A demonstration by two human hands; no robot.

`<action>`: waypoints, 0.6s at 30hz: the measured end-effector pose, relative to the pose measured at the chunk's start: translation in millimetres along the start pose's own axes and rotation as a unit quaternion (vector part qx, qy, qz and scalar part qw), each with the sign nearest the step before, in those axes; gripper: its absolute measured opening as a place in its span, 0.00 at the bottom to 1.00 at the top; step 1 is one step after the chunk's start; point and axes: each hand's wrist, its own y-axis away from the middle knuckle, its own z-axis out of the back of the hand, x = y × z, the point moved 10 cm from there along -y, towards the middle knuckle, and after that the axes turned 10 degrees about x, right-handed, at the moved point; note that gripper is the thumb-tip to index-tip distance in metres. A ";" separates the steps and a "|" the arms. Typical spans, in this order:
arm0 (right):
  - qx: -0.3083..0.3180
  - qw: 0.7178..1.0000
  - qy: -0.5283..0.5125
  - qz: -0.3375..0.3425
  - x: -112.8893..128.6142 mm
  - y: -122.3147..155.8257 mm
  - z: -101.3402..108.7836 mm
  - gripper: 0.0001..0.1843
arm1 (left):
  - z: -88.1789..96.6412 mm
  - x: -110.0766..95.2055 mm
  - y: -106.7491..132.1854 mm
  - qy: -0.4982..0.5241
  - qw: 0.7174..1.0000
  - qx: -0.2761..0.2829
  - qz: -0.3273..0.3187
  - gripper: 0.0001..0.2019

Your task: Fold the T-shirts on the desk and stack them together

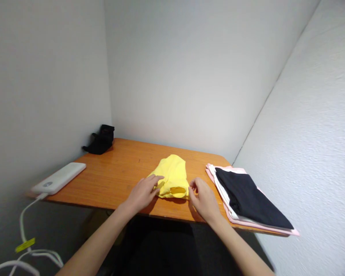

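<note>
A folded yellow garment (172,172) lies on the wooden table in front of me, narrower at the far end, with a loose fold opening at its near edge. My left hand (143,193) rests against its left side, fingers stretched over the cloth and thumb apart from them. At the near right corner, my right hand (203,197) has its fingers curled in, thumb and fingertips closed at the cloth's edge. The exact kind of garment cannot be made out.
To the right, a stack of folded clothes has a black garment (251,195) on top of white and pink ones, overhanging the table edge. A white power bank (60,178) with a cable (23,222) lies left. A black item (101,141) sits at the back left. Walls enclose the table (115,172).
</note>
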 end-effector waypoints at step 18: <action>0.131 0.986 -0.053 -0.086 35.9 -1.8 -84.7 0.16 | 4.0 -10.8 16.0 -0.043 0.993 0.002 0.109 0.20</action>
